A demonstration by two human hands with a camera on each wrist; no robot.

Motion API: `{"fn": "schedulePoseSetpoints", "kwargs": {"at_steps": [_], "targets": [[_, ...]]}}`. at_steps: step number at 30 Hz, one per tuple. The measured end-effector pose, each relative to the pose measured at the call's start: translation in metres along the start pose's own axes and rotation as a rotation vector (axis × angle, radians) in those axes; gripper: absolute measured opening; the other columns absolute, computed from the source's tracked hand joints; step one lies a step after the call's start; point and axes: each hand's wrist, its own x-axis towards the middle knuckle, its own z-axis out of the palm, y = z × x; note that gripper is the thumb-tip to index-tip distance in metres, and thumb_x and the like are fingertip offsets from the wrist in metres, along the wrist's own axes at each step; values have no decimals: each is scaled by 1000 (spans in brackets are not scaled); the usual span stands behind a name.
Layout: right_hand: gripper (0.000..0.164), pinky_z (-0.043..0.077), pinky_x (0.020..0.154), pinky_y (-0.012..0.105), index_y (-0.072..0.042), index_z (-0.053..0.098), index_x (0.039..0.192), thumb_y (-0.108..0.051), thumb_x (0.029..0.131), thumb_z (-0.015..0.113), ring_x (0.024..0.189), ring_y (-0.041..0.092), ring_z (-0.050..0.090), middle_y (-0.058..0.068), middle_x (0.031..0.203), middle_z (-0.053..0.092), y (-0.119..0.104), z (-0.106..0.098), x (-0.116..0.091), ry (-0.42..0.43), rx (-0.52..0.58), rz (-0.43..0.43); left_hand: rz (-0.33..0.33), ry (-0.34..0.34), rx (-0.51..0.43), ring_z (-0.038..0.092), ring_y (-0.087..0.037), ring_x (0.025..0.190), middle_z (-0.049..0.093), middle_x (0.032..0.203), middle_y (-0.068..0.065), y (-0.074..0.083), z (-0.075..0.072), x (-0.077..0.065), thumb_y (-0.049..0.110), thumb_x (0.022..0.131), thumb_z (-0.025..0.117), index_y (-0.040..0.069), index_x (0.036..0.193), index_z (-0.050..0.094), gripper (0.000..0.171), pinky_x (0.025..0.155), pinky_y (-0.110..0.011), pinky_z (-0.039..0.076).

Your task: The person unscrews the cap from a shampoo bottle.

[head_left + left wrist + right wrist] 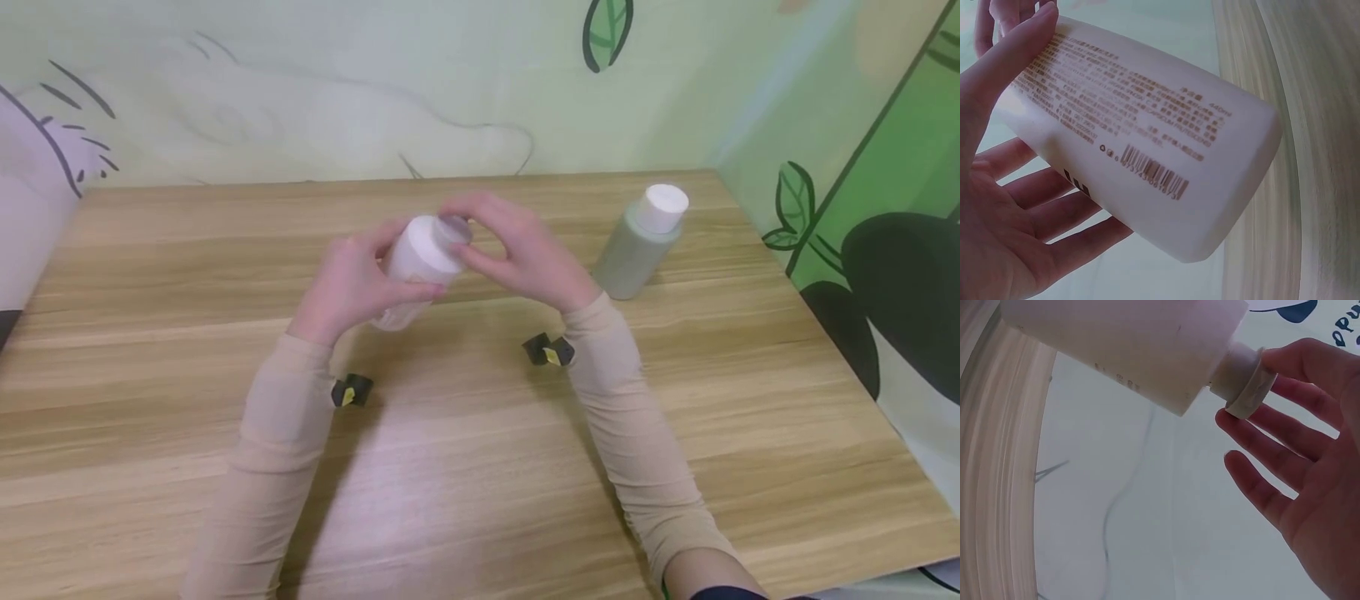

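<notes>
A white plastic bottle (422,252), tilted with its cap end up and to the right, is held above the table. My left hand (358,282) grips its body, thumb across the near side and fingers around the far side. Brown printed text, a barcode (1154,172) and "440ml" show on the bottle (1166,112) in the left wrist view. At the upper end, my right hand (517,246) pinches the cap (1244,381) between thumb and fingertips. The cap sits at the bottle's neck, and the lower fingers of this hand (1310,450) stand off from the bottle.
A grey-green bottle (636,250) with a white cap (665,206) stands upright on the wooden table (450,500), right of my right hand. Behind the table rises a painted wall (337,100). Small black wrist pieces (352,390) stick out from both beige sleeves (277,450).
</notes>
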Motion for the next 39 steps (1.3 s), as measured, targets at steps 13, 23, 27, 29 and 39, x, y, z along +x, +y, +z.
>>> {"fn": "schedulePoseSetpoints", "kwargs": {"at_steps": [13,23,27,29,39], "targets": [[44,40,111,33,3,53,130,-10,90,66,122,26,55,17,130,60,0,-5,-3,-47,68,49,-12,-16,19,62,-24,105,66,124,-7,1,2,1,42,68,86,21,136,55,78,89,-45,52],[37,46,100,30,-3,58,126,-19,92,65,111,20,60,10,124,65,6,-11,-4,-79,28,136,-15,-25,39,62,-25,103,67,122,-9,-1,6,1,40,68,86,19,135,56,76,89,-46,50],[31,48,96,27,-3,62,120,-18,92,65,105,17,61,9,117,67,4,-10,-2,-91,18,109,-14,-34,35,62,-26,105,66,124,-9,-2,9,1,39,69,86,19,135,56,76,90,-47,51],[29,49,94,27,-3,62,117,-17,92,66,103,17,61,9,114,68,4,-10,-2,-93,14,91,-7,-36,39,62,-26,104,67,123,-9,-2,10,2,39,69,86,18,135,56,75,90,-46,51],[32,46,104,32,1,60,117,-4,86,67,114,23,59,13,118,66,5,-11,-6,-109,41,0,4,-52,42,62,-25,104,67,123,-9,-1,12,1,37,68,87,17,134,56,75,90,-46,51]]}}
